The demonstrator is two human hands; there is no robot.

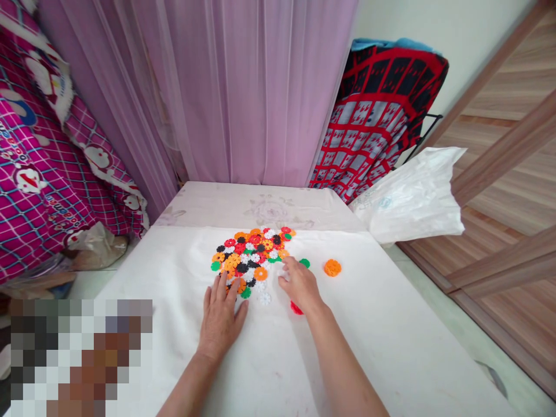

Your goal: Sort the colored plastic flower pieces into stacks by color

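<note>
A loose pile of flower-shaped plastic discs [243,266] in orange, red, white, black and green lies on the white-covered table. My left hand [222,318] rests at the pile's near left edge, fingers spread over a few orange pieces. At the right edge my right hand [302,284] reaches in with bent fingers, thumb and forefinger apart; nothing shows between them. Beside that hand are a green stack [305,263] and, partly hidden under the wrist, red discs [296,308]. Farther right sits a small orange stack [332,267]. A white disc [264,298] lies between my hands.
The white tablecloth [174,324] covers the near part of the table, with a floral cover [208,202] behind. A white plastic bag [417,197] stands at the right edge. Purple curtains [252,92] hang behind. A blurred patch hides the lower left.
</note>
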